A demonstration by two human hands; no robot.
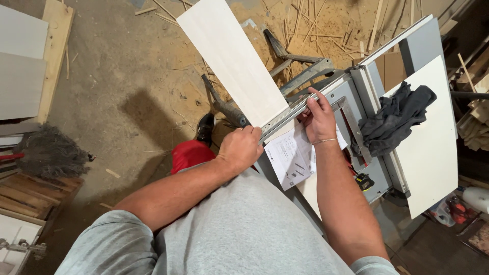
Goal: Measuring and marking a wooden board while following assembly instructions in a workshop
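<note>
A long pale board (233,57) sticks out from the grey saw table (351,94) over the floor. A grey metal slide rail (285,116) lies along the board's near end. My left hand (240,147) is closed around the rail's lower end at the board's corner. My right hand (318,116) presses on the rail's upper part, fingers curled over it, with a thin bracelet on the wrist. Under my right wrist lies a printed paper sheet (288,158).
A dark cloth (395,119) lies on a white panel (433,147) at the table's right. A metal square (351,125) and a tape measure (364,181) are near my right forearm. Sawdust and wood strips (316,23) cover the floor; a mop (48,153) and pallets (30,191) stand left.
</note>
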